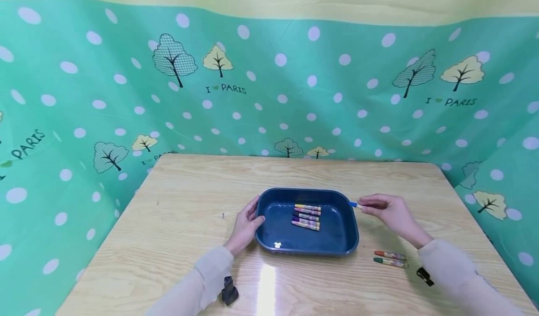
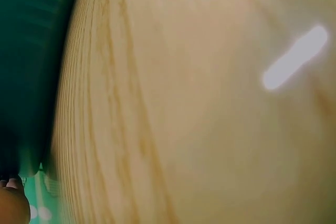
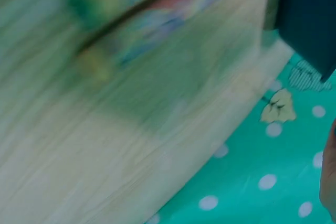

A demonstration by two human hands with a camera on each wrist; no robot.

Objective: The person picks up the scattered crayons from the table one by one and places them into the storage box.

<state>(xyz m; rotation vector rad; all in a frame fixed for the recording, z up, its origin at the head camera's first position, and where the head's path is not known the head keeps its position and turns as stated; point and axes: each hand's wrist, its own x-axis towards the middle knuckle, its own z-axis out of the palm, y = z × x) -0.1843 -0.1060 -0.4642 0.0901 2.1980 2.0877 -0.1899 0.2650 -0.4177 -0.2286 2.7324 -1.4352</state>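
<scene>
A dark blue tray [image 1: 278, 234] stands on the table, and my left hand [image 1: 246, 225] grips its left rim with the thumb over the edge. In the left wrist view a hand [image 2: 13, 205] shows at the bottom corner beside the tray wall [image 2: 31, 66]. Just outside the tray's right rim, my right hand [image 1: 391, 213] pinches a blue crayon [image 1: 353, 204], its blue end overlapping the rim in the head view. Several paper-wrapped crayons [image 1: 307, 220] lie side by side inside the tray. Below the right hand, an orange crayon [image 1: 391, 255] and a green crayon [image 1: 391, 262] lie on the table.
The wooden table [image 1: 202, 185] reaches back to a green dotted cloth [image 1: 261, 119]. Black straps [image 1: 229, 291] show by the left wrist and another strap [image 1: 425, 276] by the right. Light glares off the table [image 1: 266, 288] before the tray.
</scene>
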